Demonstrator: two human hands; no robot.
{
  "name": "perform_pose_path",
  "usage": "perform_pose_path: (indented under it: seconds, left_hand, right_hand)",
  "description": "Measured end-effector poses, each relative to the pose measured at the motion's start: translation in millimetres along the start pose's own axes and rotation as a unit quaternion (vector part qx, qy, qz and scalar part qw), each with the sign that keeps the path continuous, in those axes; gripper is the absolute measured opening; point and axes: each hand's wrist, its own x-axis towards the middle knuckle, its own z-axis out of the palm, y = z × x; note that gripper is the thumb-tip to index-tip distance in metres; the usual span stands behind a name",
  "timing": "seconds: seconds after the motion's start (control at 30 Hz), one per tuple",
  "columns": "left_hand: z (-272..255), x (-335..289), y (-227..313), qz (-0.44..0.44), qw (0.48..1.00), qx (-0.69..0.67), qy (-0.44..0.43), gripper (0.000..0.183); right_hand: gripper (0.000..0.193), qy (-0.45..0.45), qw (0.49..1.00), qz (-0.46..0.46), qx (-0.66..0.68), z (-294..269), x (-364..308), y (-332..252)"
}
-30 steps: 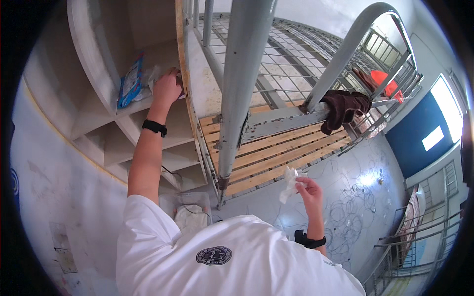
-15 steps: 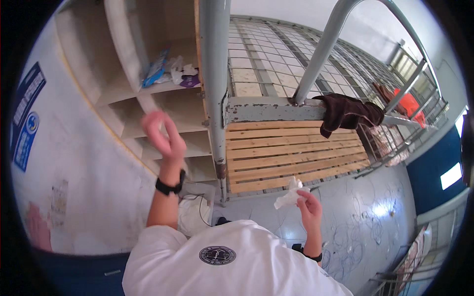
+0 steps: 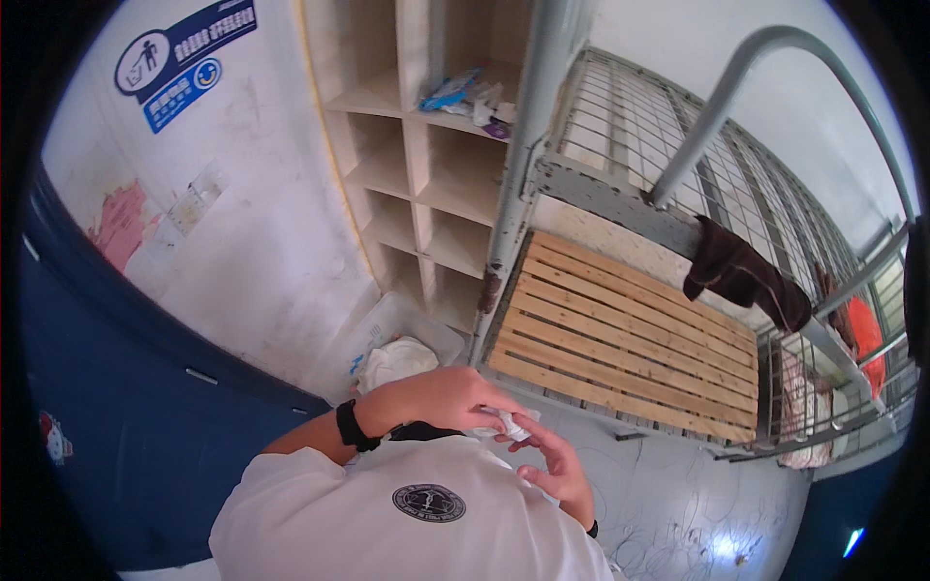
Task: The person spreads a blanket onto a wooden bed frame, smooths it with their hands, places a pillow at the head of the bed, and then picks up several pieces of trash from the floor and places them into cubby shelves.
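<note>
In front of my chest both hands meet at a crumpled white tissue (image 3: 515, 426). My left hand (image 3: 465, 395) has its fingers curled over it from the left, partly covering it. From the right, the fingers of my right hand (image 3: 554, 470) press on the same tissue. Just beyond my left wrist stands a pale plastic bin (image 3: 441, 341) with a bunched white bag (image 3: 397, 364) in it.
A cubby shelf (image 3: 417, 155) holds a blue packet (image 3: 450, 92), crumpled white pieces and a purple item (image 3: 497, 128). To the right rises a grey metal bunk frame (image 3: 610, 198) above wooden slats (image 3: 630, 339). Dark brown cloth (image 3: 746, 276) hangs over its rail. Hair-like strands lie on the floor.
My left hand has come down from before the shelf to the tissue, which my right hand held alone. The view has turned left, bringing in more of the blue door.
</note>
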Motion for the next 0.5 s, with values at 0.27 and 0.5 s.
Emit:
perform_pose_path:
  seconds: [0.27, 0.5]
  left_hand:
    - [-133.9, -29.7, -69.5, -0.012, 0.995, 0.02, 0.093, 0.016]
    - [-277.4, 49.7, -120.7, -0.07, 0.921, 0.146, 0.355, 0.023]
  right_hand:
    - [0.049, 0.098, 0.993, 0.017, -0.07, -5.8, 26.1, 2.7]
    - [0.028, 0.272, 0.96, 0.069, -0.007, -9.5, 66.1, 17.1]
